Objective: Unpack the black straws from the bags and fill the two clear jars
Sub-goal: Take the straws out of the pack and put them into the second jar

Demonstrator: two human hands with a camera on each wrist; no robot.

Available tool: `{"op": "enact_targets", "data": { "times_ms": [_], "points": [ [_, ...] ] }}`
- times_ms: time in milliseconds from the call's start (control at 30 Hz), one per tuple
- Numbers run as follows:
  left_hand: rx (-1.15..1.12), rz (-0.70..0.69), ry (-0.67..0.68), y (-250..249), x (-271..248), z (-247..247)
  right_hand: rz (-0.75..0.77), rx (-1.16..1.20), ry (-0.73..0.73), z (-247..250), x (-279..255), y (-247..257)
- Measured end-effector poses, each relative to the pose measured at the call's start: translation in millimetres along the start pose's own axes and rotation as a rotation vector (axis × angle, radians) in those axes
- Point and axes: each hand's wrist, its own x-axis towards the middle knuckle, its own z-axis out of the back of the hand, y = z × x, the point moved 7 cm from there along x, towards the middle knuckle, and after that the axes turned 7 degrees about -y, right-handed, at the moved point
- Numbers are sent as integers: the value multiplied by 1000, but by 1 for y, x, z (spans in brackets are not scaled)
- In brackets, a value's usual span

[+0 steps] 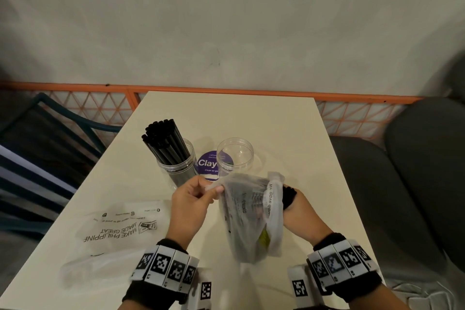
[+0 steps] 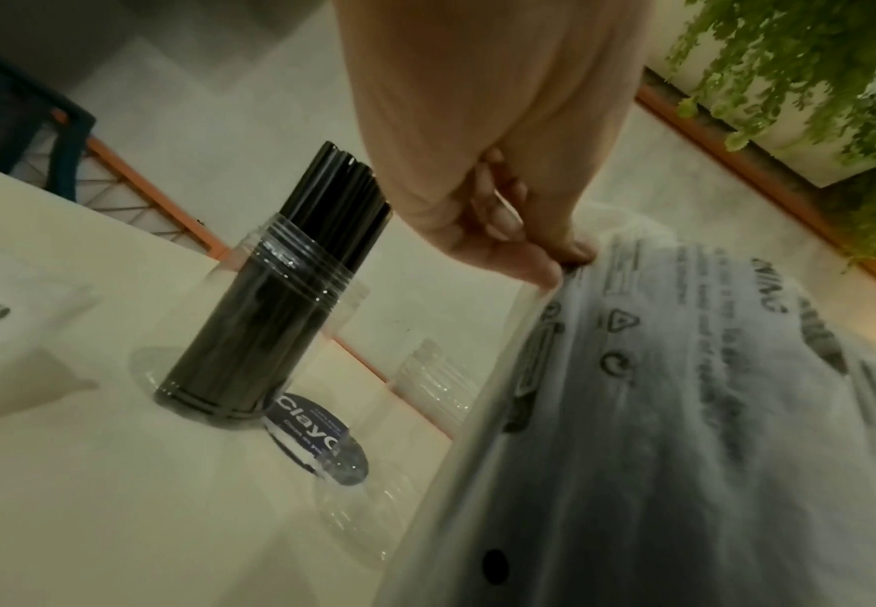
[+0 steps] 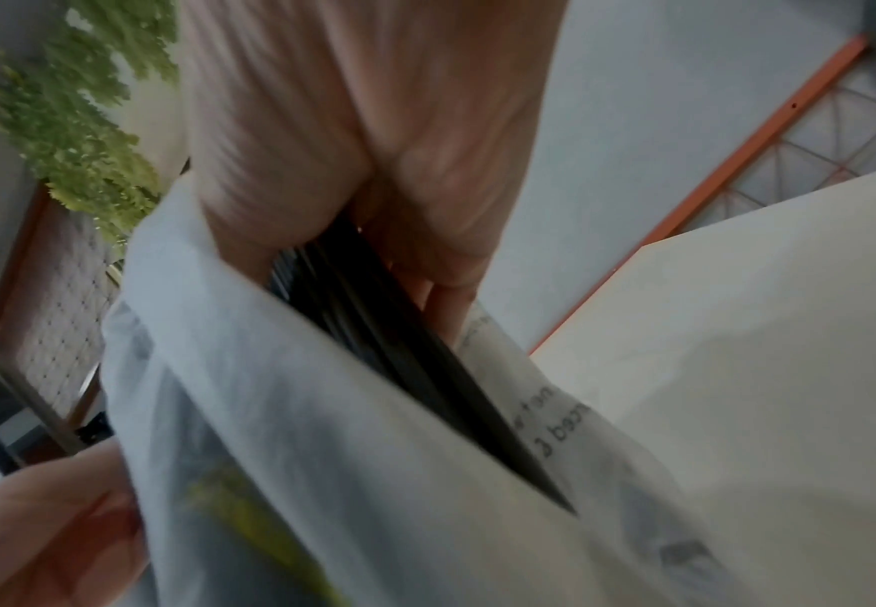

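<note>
A clear jar [image 1: 177,161] [image 2: 249,328] packed with black straws [image 1: 164,139] stands left of an empty clear jar [image 1: 235,156] on the cream table [image 1: 289,133]. Over the table's middle hangs a translucent printed bag [image 1: 247,214] [image 2: 685,410] [image 3: 322,451]. My left hand [image 1: 195,196] [image 2: 519,230] pinches the bag's upper left edge. My right hand [image 1: 295,206] [image 3: 373,185] grips a bundle of black straws [image 1: 288,195] [image 3: 389,328] sticking out of the bag's mouth. The rest of that bundle is hidden inside the bag.
An empty flattened bag [image 1: 118,229] with print lies on the table's left front. A round purple sticker [image 1: 210,163] sits between the jars. An orange lattice rail [image 1: 226,89] runs behind the table, a blue chair [image 1: 63,121] stands left, a grey seat [image 1: 402,171] right.
</note>
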Motion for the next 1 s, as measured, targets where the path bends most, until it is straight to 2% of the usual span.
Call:
{"op": "enact_targets", "data": {
  "times_ms": [167,267,333,400,500,567,633,700,767,833,933,1000],
  "points": [
    [-55,55,100,8,-5,-6,28,27,-52,13,1,-8],
    [-40,70,308,5,-9,-15,37,117,-11,17,-2,-12],
    [13,67,396,6,-9,-17,42,112,11,17,-4,-12],
    [71,14,351,3,-5,-17,49,93,7,14,-2,-12],
    [220,-117,188,4,1,-15,59,96,-2,6,-1,-7],
    [216,-149,157,7,0,-17,39,88,2,0,0,-5],
    [147,-99,164,13,-1,-17,71,58,-37,3,1,-5],
    [45,22,189,21,-2,-16,107,78,-104,11,-2,-4],
    [-78,141,263,24,-6,-18,112,135,-150,18,-3,-5],
    [-201,233,352,19,-11,-20,105,167,-136,20,-2,-5],
    [-132,176,427,6,-9,-23,121,119,-62,14,-3,0],
    [-27,71,373,-1,-6,-25,120,117,-55,9,-3,-1]
  ]
}}
